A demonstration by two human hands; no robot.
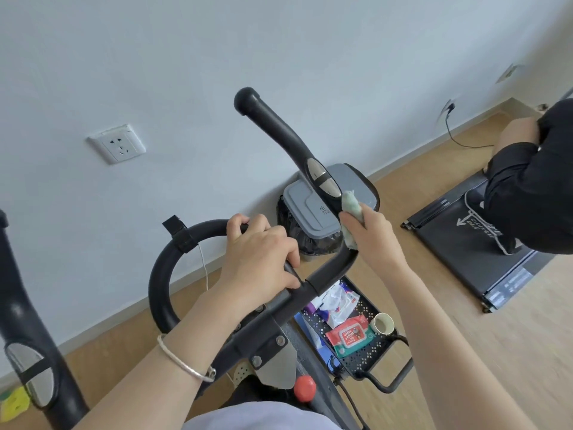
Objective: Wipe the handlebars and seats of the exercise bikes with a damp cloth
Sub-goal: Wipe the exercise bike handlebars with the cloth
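The black handlebar (279,131) of an exercise bike fills the middle of the view, its right horn rising up and left with a silver pulse sensor (322,178). My right hand (369,234) holds a pale green cloth (350,206) pressed against the horn just below that sensor. My left hand (260,252) grips the curved centre loop of the handlebar (161,274). The left horn (28,336) stands at the frame's left edge. The seat is out of view.
A grey-lidded bin (313,209) with a black liner stands by the wall behind the bar. A black perforated tray (369,352) below holds wipe packs and a paper cup (383,324). A person stands on a treadmill (465,259) at right. Red knob (305,387) near me.
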